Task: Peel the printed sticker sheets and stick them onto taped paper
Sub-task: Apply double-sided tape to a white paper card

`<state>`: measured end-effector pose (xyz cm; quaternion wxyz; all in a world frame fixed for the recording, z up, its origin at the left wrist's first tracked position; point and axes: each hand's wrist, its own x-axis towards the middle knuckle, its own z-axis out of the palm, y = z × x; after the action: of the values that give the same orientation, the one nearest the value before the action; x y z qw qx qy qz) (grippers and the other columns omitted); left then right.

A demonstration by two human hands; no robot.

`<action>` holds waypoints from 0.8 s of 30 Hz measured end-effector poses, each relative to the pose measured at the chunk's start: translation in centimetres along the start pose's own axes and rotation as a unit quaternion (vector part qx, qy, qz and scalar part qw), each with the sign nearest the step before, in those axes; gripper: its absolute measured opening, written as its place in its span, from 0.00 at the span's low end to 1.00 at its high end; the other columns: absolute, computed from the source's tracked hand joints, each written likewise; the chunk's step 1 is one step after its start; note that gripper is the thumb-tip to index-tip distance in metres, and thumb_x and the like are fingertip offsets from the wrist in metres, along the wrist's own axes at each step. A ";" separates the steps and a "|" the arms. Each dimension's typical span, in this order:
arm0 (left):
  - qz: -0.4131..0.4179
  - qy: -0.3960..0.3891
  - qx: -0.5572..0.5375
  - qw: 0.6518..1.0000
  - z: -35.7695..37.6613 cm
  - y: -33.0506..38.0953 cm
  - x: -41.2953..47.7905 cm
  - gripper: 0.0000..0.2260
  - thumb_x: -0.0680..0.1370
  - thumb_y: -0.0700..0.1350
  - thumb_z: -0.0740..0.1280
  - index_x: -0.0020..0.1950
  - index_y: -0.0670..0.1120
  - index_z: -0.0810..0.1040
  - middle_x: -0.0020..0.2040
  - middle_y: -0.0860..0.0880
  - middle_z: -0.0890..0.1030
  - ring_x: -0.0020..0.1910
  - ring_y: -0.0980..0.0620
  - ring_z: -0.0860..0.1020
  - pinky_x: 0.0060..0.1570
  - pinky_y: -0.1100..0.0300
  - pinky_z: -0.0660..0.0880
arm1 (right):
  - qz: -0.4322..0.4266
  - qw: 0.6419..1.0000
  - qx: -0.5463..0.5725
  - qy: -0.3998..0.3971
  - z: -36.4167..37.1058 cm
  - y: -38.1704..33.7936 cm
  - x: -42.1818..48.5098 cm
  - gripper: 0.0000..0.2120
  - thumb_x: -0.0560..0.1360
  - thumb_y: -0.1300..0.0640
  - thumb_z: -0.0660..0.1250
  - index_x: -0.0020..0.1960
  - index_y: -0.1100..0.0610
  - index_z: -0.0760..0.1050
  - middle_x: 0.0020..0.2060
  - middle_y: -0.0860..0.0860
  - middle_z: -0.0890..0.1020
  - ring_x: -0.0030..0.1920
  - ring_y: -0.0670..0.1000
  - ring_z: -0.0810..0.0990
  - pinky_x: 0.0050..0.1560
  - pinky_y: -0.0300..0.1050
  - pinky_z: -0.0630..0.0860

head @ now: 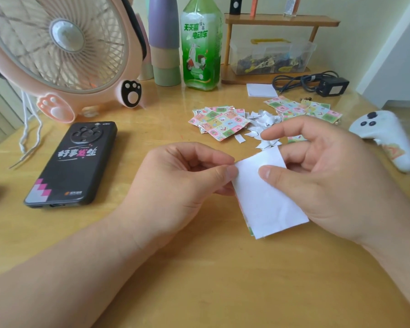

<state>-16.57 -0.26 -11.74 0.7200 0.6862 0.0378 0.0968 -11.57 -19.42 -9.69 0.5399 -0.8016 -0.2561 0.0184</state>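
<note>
Wooden table [199, 285]; left hand [175, 183], right hand [329, 178] pinched on sticker sheet [268, 202], printed face mostly hidden.

Left hand [175, 176]: back upward, fingers curled, thumb and forefinger pinching the edge of a white sheet [265, 200] just right of it. Right hand [317, 174]: thumb on the sheet's face, fingers behind, forefinger extended above. Both forearms bare.
</note>
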 end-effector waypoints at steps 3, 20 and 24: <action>0.020 0.015 0.007 1.000 0.0 0.3 -0.1 0.06 0.67 0.38 0.76 0.43 0.43 0.85 0.35 0.46 0.84 0.33 0.47 0.83 0.46 0.49 0.83 | -0.012 1.000 0.006 0.004 0.2 -0.2 -0.1 0.16 0.70 0.56 0.73 0.56 0.46 0.76 0.33 0.59 0.83 0.33 0.63 0.76 0.36 0.55 0.75; 0.133 0.029 -0.022 0.990 0.5 0.9 -1.0 0.04 0.70 0.37 0.76 0.44 0.42 0.87 0.40 0.47 0.86 0.36 0.48 0.85 0.42 0.62 0.80 | -0.070 0.970 0.184 0.143 1.4 -1.5 -0.8 0.03 0.65 0.58 0.74 0.34 0.56 0.81 0.28 0.43 0.82 0.29 0.39 0.79 0.34 0.28 0.73; 0.125 0.022 -0.016 0.992 0.4 1.0 -1.0 0.05 0.70 0.38 0.78 0.44 0.44 0.87 0.41 0.47 0.86 0.36 0.49 0.85 0.42 0.62 0.80 | -0.078 0.971 0.175 0.143 1.4 -1.1 -0.7 0.07 0.67 0.60 0.79 0.37 0.54 0.81 0.29 0.44 0.82 0.30 0.39 0.79 0.35 0.30 0.74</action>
<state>-17.53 -0.81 -10.77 0.7124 0.6714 -0.0334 0.2016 -13.00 -18.18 -9.53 0.7024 -0.6666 -0.2308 -0.0943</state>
